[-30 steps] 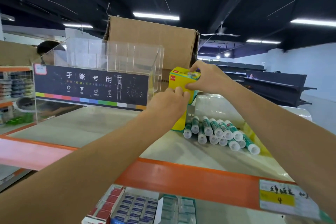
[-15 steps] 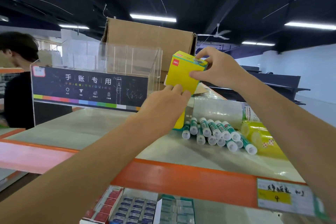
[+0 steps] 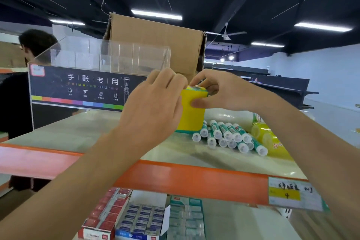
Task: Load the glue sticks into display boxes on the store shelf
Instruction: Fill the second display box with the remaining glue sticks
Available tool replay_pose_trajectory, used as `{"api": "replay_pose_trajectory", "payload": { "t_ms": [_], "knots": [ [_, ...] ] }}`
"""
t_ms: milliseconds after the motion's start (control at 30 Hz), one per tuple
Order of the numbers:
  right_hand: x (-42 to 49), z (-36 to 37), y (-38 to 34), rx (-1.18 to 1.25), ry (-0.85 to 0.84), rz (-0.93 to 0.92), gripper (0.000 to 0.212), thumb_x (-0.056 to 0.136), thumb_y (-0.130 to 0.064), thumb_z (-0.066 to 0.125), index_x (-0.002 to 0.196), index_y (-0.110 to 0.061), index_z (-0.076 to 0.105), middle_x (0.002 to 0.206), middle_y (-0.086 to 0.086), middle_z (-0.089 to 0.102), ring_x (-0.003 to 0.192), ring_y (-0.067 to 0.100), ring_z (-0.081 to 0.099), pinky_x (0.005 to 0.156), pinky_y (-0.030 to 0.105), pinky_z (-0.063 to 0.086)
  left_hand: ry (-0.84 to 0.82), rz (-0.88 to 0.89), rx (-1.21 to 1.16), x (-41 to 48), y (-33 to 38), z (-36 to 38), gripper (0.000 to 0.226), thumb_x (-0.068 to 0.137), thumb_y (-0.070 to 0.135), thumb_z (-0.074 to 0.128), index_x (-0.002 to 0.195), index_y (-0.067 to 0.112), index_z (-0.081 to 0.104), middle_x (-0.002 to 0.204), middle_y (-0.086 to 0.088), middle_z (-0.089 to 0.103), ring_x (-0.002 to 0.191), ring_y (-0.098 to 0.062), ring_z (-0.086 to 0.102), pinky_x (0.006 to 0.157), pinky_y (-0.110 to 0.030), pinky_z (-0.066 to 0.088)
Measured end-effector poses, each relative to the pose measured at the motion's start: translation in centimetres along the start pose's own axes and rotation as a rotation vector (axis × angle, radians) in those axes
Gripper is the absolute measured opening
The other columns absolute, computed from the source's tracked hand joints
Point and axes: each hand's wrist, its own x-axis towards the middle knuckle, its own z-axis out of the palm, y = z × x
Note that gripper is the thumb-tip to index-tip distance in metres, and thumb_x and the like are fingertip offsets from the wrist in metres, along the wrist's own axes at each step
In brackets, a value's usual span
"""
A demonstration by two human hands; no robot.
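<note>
From the head camera, I see my left hand [image 3: 153, 103] and right hand [image 3: 218, 91] both gripping the yellow display box [image 3: 191, 112]. A moment ago I held it tipped up high; now it stands upright on the shelf [image 3: 97, 132], and my fingers pick at its top. I think I am opening it. The glue sticks [image 3: 228, 135] lie in a pile just beside it, waiting.
</note>
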Motion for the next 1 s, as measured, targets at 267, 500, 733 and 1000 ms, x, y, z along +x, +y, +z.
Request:
{"api": "replay_pose_trajectory", "payload": {
  "t_ms": [267, 500, 733, 1000],
  "knots": [
    [-0.7, 2.8, 0.5, -0.117, -0.070, -0.001, 0.045, 0.072, -0.048, 0.077, 0.107, -0.027, 0.058, 0.098, -0.006, 0.065, 0.089, 0.012, 0.063, 0.081, 0.030, 0.053, -0.197, 0.063, 0.031, -2.1, -0.1, 1.9, 0.027, 0.075, 0.028, 0.047, 0.086, 0.008, 0.061, 0.083, -0.009, 0.057, 0.077, -0.031, 0.054, 0.057, -0.044, 0.049],
    [-0.1, 2.3, 1.2, -0.170, -0.101, 0.032, 0.044, 0.066, -0.073, 0.063, 0.098, -0.043, 0.061, 0.099, -0.018, 0.067, 0.090, -0.004, 0.063, 0.085, 0.029, 0.051, -0.316, 0.072, 0.056, -2.0, 0.0, 1.7, 0.064, 0.047, 0.043, 0.087, 0.095, 0.009, 0.061, 0.089, -0.008, 0.060, 0.081, -0.032, 0.055, 0.059, -0.043, 0.049],
    [0.2, 2.0, 1.4, -0.209, -0.121, 0.037, 0.057, 0.068, -0.085, 0.042, 0.100, -0.042, 0.061, 0.099, -0.019, 0.067, 0.094, 0.002, 0.063, 0.089, 0.037, 0.051, -0.436, 0.091, 0.167, -2.3, -0.4, 1.1, 0.095, 0.035, 0.055, 0.085, 0.114, 0.011, 0.055, 0.107, -0.009, 0.056, 0.090, -0.032, 0.050, 0.065, -0.044, 0.046],
    [-0.9, 0.7, 1.6, -0.032, -0.221, 0.038, 0.040, 0.091, -0.045, 0.052, 0.130, -0.033, 0.051, 0.119, -0.011, 0.063, 0.108, 0.004, 0.060, 0.095, 0.029, 0.047, -0.330, 0.166, 0.099, -2.0, -0.9, 0.0, 0.059, 0.069, 0.038, 0.050, 0.121, 0.008, 0.053, 0.115, -0.007, 0.057, 0.097, -0.029, 0.051, 0.071, -0.043, 0.047]
  ]
}}
